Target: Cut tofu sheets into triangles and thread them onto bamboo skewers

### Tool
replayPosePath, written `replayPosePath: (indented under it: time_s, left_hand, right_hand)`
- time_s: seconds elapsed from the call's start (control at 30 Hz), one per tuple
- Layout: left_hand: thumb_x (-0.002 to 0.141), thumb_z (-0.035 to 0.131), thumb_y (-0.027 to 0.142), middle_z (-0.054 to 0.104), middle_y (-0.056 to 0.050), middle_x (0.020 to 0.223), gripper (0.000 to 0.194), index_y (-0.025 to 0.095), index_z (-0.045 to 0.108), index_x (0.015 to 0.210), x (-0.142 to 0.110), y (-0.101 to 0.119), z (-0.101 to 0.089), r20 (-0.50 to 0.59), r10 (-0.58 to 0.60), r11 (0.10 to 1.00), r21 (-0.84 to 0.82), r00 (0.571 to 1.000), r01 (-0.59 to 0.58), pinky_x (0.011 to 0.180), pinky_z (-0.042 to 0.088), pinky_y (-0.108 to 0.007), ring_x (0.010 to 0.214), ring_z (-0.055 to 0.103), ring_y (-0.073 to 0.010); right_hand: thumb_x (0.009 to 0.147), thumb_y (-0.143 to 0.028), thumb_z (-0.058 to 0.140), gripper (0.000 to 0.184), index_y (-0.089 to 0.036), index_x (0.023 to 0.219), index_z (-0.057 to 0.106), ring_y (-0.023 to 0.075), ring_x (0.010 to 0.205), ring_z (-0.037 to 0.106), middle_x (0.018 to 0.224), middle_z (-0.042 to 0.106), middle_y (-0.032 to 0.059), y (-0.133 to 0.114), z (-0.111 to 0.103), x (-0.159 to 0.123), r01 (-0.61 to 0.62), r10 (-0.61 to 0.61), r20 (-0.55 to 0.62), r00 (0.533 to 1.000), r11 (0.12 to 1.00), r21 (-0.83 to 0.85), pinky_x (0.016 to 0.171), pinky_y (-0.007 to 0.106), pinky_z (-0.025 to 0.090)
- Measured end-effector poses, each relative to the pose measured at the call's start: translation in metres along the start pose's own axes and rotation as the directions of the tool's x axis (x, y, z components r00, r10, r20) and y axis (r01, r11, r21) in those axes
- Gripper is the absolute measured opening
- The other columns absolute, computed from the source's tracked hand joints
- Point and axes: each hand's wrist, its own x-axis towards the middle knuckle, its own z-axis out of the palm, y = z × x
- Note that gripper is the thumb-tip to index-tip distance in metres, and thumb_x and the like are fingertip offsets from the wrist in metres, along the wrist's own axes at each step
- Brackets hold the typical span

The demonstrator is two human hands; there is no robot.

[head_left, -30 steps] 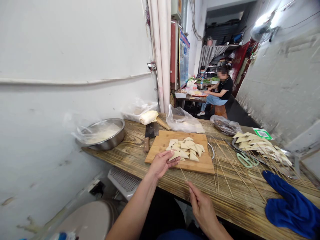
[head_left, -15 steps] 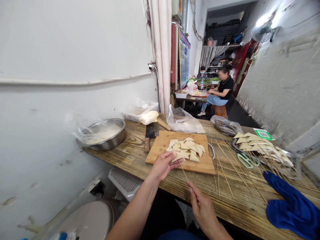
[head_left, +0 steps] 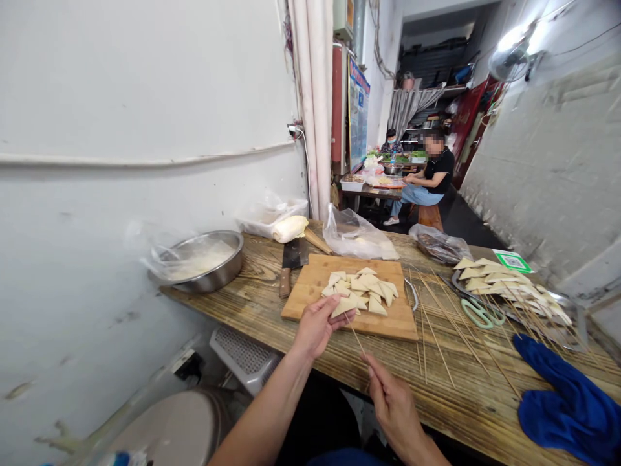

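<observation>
Over the near edge of the bamboo cutting board, my left hand grips a pale triangular tofu slice between thumb and fingers. My right hand is closed round the lower part of a thin bamboo skewer. The skewer's upper end meets the slice at my left fingers; how deep it goes in is hidden. More triangular tofu slices lie heaped on the board. Loose bamboo skewers are strewn on the wooden table to the right. A metal tray there carries tofu triangles on skewers.
A cleaver lies left of the board, near a steel bowl. Green-handled scissors and a blue cloth are at right. Plastic bags lie behind the board. Two people sit at a far table.
Both hands keep their hold on the slice and the skewer. My left hand has shifted slightly to the right, and the slice now shows a little more.
</observation>
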Motion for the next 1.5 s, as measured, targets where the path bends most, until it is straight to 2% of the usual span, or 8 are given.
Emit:
replayPosePath:
  time_s: [0.27,0.47,0.7,0.97,1.13,1.33,1.43,1.5]
  left_hand:
    - [0.076,0.060,0.020,0.069,-0.012,0.081,0.018,0.007,0.064,0.087,-0.003,-0.005,0.002,0.014,0.005,1.000,0.023,1.000,-0.005,0.078,0.053,-0.038,0.073,0.067,-0.0218]
    - [0.075,0.061,0.021,0.069,-0.012,0.083,0.018,0.007,0.064,0.088,-0.003,-0.011,0.000,0.014,-0.026,0.999,0.025,1.000,0.025,0.078,0.053,-0.038,0.074,0.067,-0.0220]
    - [0.073,0.064,0.023,0.069,-0.012,0.082,0.022,0.007,0.064,0.089,-0.007,-0.011,0.003,0.039,-0.032,0.999,0.022,0.999,0.031,0.078,0.052,-0.039,0.073,0.066,-0.0214]
    - [0.068,0.068,0.029,0.069,-0.011,0.077,0.027,0.009,0.065,0.085,-0.013,-0.028,0.009,0.084,-0.088,0.995,0.065,0.993,0.082,0.074,0.051,-0.035,0.071,0.066,-0.0210]
    - [0.068,0.067,0.034,0.068,-0.010,0.079,0.031,0.009,0.067,0.087,-0.022,-0.046,0.013,0.125,-0.091,0.991,0.113,0.988,0.077,0.060,0.047,-0.025,0.069,0.063,-0.0166]
    - [0.070,0.065,0.039,0.067,-0.009,0.081,0.035,0.012,0.067,0.091,-0.023,-0.056,0.017,0.166,-0.135,0.978,0.182,0.977,0.104,0.067,0.045,-0.023,0.069,0.059,-0.0124]
    - [0.074,0.057,0.046,0.067,-0.009,0.082,0.041,0.012,0.065,0.096,-0.008,-0.052,0.004,0.108,0.021,0.923,0.379,0.994,-0.061,0.069,0.046,-0.029,0.069,0.060,-0.0154]
    - [0.075,0.056,0.043,0.066,-0.009,0.081,0.037,0.014,0.065,0.095,0.008,-0.047,-0.007,0.031,0.315,0.735,0.624,0.949,-0.264,0.071,0.046,-0.031,0.071,0.059,-0.0172]
  right_hand:
    - [0.091,-0.025,0.033,0.037,-0.013,0.120,0.053,0.0114,0.053,0.061,0.078,0.070,0.0069,-0.004,0.001,-0.001,0.015,-0.015,-0.011,1.000,1.000,0.015,0.064,0.021,0.052]
    - [0.090,-0.023,0.035,0.036,-0.014,0.120,0.054,0.0160,0.081,0.066,0.098,0.068,0.0105,-0.001,0.002,-0.003,0.034,-0.034,-0.037,0.999,0.999,0.012,0.074,0.024,0.052]
    - [0.089,-0.020,0.036,0.035,-0.015,0.120,0.053,0.0159,0.080,0.067,0.101,0.068,0.0105,0.004,0.007,-0.006,0.031,-0.030,-0.069,0.997,0.999,0.011,0.070,0.024,0.054]
    - [0.090,-0.022,0.033,0.034,-0.015,0.113,0.056,0.0140,0.057,0.064,0.079,0.070,0.0075,0.001,0.005,0.002,0.020,-0.023,-0.095,0.995,0.999,-0.034,0.052,0.021,0.051]
    - [0.090,-0.021,0.030,0.030,-0.011,0.102,0.056,0.0136,0.047,0.059,0.051,0.058,0.0002,0.000,0.001,0.008,0.010,-0.018,-0.104,0.994,0.997,-0.082,0.046,0.020,0.045]
    - [0.091,-0.023,0.030,0.027,-0.015,0.090,0.056,0.0116,0.045,0.054,0.055,0.057,-0.0003,0.004,-0.003,0.014,-0.009,-0.005,-0.132,0.991,0.995,-0.104,0.046,0.019,0.041]
    - [0.091,-0.026,0.030,0.029,-0.015,0.091,0.057,0.0121,0.046,0.053,0.055,0.056,-0.0007,0.012,-0.007,0.015,-0.047,0.031,-0.149,0.988,0.993,-0.110,0.047,0.020,0.040]
    - [0.091,-0.028,0.030,0.030,-0.015,0.091,0.057,0.0126,0.047,0.053,0.053,0.053,-0.0014,0.019,-0.009,0.015,-0.090,0.074,-0.157,0.985,0.991,-0.101,0.047,0.020,0.040]
